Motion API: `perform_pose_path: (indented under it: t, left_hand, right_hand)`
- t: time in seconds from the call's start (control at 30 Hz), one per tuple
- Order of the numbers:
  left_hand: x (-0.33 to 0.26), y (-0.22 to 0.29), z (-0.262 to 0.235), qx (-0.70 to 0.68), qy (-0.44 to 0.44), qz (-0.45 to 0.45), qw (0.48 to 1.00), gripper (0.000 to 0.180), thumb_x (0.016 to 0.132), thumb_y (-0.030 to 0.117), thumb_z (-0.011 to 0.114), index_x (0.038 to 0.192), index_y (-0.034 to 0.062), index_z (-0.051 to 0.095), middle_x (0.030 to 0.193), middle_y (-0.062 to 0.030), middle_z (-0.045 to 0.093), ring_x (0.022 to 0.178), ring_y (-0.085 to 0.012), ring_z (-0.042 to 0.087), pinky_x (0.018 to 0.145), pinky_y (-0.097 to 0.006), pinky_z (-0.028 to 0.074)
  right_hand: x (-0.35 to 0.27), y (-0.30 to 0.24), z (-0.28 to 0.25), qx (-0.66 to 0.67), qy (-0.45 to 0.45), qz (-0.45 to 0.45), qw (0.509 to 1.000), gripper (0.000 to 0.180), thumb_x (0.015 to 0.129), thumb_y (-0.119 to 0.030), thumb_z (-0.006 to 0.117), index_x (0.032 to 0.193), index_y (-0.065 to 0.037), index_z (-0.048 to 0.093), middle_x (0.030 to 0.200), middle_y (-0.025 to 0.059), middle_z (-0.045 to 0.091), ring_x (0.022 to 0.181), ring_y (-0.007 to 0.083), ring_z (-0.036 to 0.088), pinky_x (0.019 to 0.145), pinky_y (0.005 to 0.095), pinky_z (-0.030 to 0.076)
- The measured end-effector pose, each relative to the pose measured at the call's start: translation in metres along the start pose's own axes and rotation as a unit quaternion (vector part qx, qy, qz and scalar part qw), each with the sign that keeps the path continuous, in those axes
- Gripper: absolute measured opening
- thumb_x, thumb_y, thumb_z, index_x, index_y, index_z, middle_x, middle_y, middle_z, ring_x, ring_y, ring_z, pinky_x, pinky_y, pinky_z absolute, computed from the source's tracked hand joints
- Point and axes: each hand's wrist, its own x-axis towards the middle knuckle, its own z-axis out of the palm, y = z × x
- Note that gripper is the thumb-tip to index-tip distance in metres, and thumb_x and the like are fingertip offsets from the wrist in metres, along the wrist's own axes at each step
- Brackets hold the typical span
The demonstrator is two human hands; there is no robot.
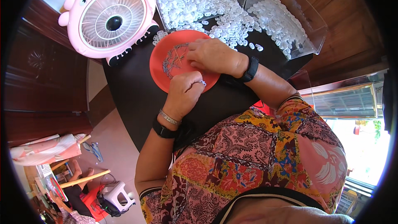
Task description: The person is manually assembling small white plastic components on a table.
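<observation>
A round red-orange plate [156, 68] lies on the dark table and holds many small grey metal pieces [168, 64], like screws or pins, with a few longer gold-coloured sticks [178, 56] among them. My left hand [185, 92] is closed at the plate's near edge, with a small white plastic piece [203, 83] showing between thumb and forefinger. Over the plate's right half, my right hand [217, 57] points down beside the metal pieces with its fingers curled together. Whatever is between those fingertips is hidden.
Behind the plate, a clear bin [159, 16] and a second clear bin [317, 49] hold heaps of white oval pieces [195, 0]. More pieces [232, 29] lie loose between them. A pink animal-shaped fan [74, 29] stands at left. Another person's legs [76, 172] show at lower left.
</observation>
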Motion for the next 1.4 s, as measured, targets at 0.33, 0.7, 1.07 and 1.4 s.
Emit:
perform_pose_path:
  t: [0.33,0.7,1.07,1.4]
  left_hand:
    - [-0.001,0.002,-0.001,0.020,-0.075,0.014,0.997,0.015,0.074,0.011,0.052,0.065,-0.0012,0.050,0.059,-0.0181,0.048,0.054,-0.0331,0.048,0.051,-0.040,0.036]
    - [-0.004,0.001,-0.006,0.008,-0.098,0.016,0.995,0.016,0.077,0.011,0.055,0.068,-0.0014,0.054,0.057,-0.0063,0.049,0.054,-0.0115,0.048,0.052,-0.029,0.038]
    - [0.004,-0.011,-0.031,-0.121,0.215,-0.029,0.969,0.013,0.082,0.004,0.054,0.071,-0.0020,0.055,0.063,-0.0023,0.056,0.060,-0.0070,0.048,0.055,-0.023,0.037]
    - [0.005,-0.017,-0.022,-0.083,0.205,-0.033,0.975,0.015,0.083,0.005,0.056,0.071,-0.0026,0.050,0.061,0.0007,0.045,0.060,-0.0051,0.039,0.053,-0.025,0.034]
  right_hand:
    - [0.011,-0.008,-0.006,-0.018,-0.095,0.005,0.995,0.018,0.079,-0.021,0.063,0.092,-0.008,0.062,0.089,0.0072,0.060,0.085,0.0255,0.061,0.070,0.0373,0.051]
    - [0.006,-0.006,-0.005,0.016,-0.080,-0.043,0.996,0.011,0.080,-0.017,0.060,0.085,-0.007,0.058,0.088,0.0089,0.057,0.083,0.0272,0.061,0.068,0.0389,0.051]
    - [-0.021,0.010,-0.033,0.049,-0.168,0.014,0.984,0.013,0.077,-0.013,0.064,0.087,-0.006,0.061,0.089,0.0102,0.059,0.085,0.0301,0.061,0.070,0.0405,0.050]
    - [-0.019,-0.040,-0.024,0.037,-0.149,-0.119,0.981,0.015,0.078,-0.017,0.058,0.085,-0.006,0.065,0.083,0.0117,0.062,0.077,0.0316,0.064,0.065,0.0422,0.051]
